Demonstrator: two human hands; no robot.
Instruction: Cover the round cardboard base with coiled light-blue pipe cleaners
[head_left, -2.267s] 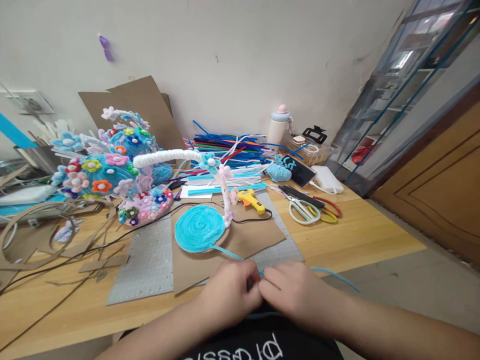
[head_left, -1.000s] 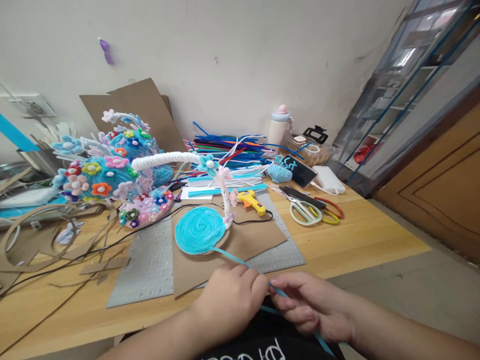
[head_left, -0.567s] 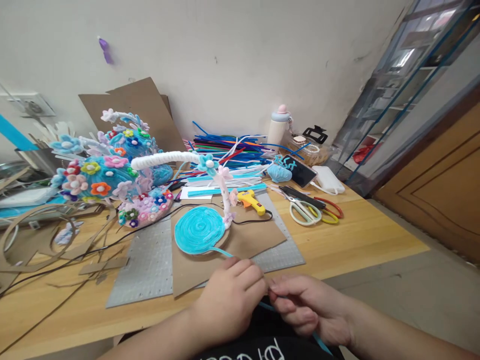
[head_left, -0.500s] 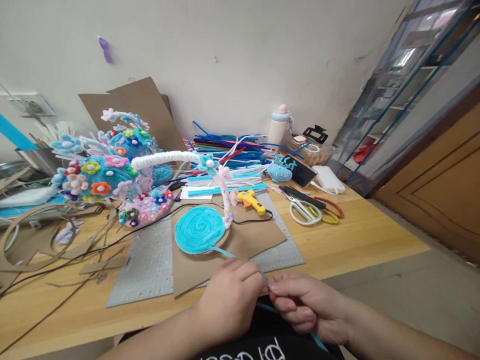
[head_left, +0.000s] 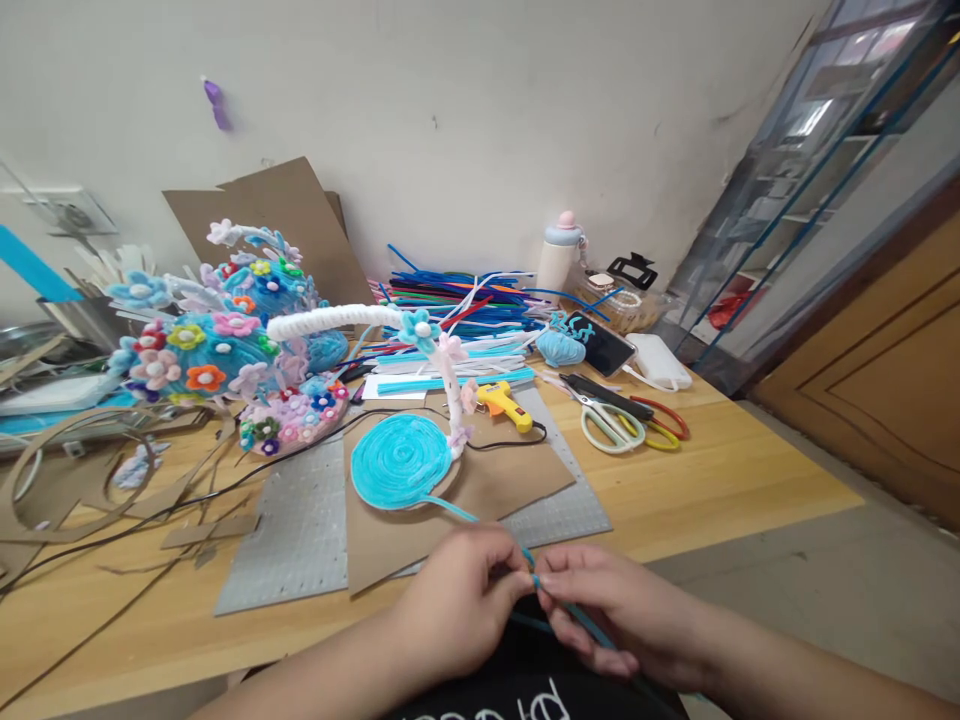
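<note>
A blue pipe cleaner (head_left: 452,508) runs from a round base (head_left: 401,460) covered in a blue spiral toward my hands near the table's front edge. My left hand (head_left: 476,590) pinches it between thumb and fingertips. Close beside, my right hand (head_left: 600,600) grips the same blue strand, and more of it trails below the palm. From the base's right side rises a white wrapped stem (head_left: 455,405). It bends left at a blue flower (head_left: 418,328) and reaches a flower-covered blue shade (head_left: 202,355).
Under the base lie a cardboard sheet (head_left: 517,485) and a grey cutting mat (head_left: 285,540). A yellow glue gun (head_left: 506,405) with a black cord is behind. Scissors (head_left: 611,428) and a phone (head_left: 600,345) are at right, pipe cleaners (head_left: 457,300) at back, cardboard scraps (head_left: 202,530) at left.
My left hand's fingers have shifted, so its thumb now shows pinching the strand. My right fingers have opened out slightly below, exposing more of the blue pipe cleaner. The view has shifted slightly.
</note>
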